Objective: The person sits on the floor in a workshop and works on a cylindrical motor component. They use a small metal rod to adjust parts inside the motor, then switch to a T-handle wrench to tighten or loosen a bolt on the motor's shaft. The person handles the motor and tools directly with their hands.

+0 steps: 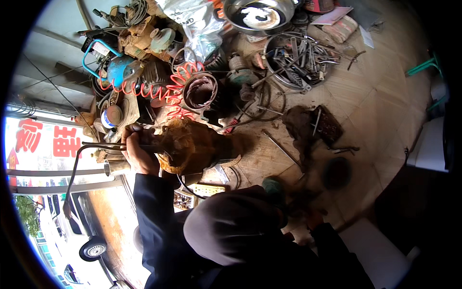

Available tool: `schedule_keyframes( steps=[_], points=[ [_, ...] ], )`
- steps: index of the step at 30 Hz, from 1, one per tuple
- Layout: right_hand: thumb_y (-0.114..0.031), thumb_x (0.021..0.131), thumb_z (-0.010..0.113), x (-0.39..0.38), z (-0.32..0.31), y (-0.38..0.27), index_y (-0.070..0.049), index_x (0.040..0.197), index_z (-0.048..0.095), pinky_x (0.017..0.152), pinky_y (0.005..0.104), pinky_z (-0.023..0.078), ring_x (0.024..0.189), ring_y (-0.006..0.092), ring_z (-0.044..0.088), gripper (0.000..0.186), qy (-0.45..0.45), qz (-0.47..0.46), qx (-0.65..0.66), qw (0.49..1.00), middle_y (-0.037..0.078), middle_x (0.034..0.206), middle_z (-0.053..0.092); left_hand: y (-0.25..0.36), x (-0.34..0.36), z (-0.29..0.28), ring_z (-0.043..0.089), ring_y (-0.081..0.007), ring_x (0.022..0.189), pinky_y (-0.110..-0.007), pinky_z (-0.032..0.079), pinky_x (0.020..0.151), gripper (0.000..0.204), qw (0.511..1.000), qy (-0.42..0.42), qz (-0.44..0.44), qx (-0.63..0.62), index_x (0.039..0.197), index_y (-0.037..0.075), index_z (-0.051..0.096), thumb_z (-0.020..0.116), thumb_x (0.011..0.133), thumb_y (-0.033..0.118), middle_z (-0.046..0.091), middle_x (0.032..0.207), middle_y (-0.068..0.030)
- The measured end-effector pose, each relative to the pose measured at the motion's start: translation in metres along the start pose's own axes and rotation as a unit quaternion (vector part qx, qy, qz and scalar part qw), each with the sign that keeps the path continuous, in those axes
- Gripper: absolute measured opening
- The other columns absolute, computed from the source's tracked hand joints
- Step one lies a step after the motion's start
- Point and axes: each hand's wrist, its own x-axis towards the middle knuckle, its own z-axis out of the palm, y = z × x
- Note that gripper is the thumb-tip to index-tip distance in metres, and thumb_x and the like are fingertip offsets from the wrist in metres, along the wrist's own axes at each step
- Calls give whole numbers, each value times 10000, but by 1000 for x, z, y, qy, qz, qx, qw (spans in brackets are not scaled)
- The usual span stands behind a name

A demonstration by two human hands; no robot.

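Note:
At the left, my left hand (139, 153) is closed around a bent metal rod (73, 185), whose long arm hangs down past the window. Right beside those fingers lies a rusty brown machine housing (185, 147) on its side; whether the rod enters it is hidden by the hand. Low on the right, my right hand (315, 220) is in deep shadow next to dark parts (299, 204) that I cannot make out, so its fingers are not clear. A grey rounded shape (228, 226), perhaps my knee, fills the space between the arms.
A basin of wrenches and other tools (298, 60) stands at the back, with a metal bowl (260, 17) behind it. A red coiled hose (139, 91) crosses near an open motor casing (200, 91). A loose metal bar (284, 149) and dark rag (299, 125) lie on the floor.

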Motion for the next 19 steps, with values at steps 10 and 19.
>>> schedule_keyframes(
  steps=[10,19],
  points=[
    [-465,957,595,45,-7,-8,-77,1143,657,859,517,550,947,389,696,435,24,41,-478,877,213,1006,713,-8,46,-15,478,-156,619,-288,426,614,154,999,41,-4,-17,934,104,535,446,948,230,470,647,-22],
    [-434,980,601,150,-15,-218,-85,1168,606,909,521,531,1058,413,658,396,-12,-121,-185,975,230,1168,667,-17,90,-66,488,-179,572,-321,486,568,257,998,58,15,-7,905,131,556,424,948,347,407,579,-6]
  ],
)
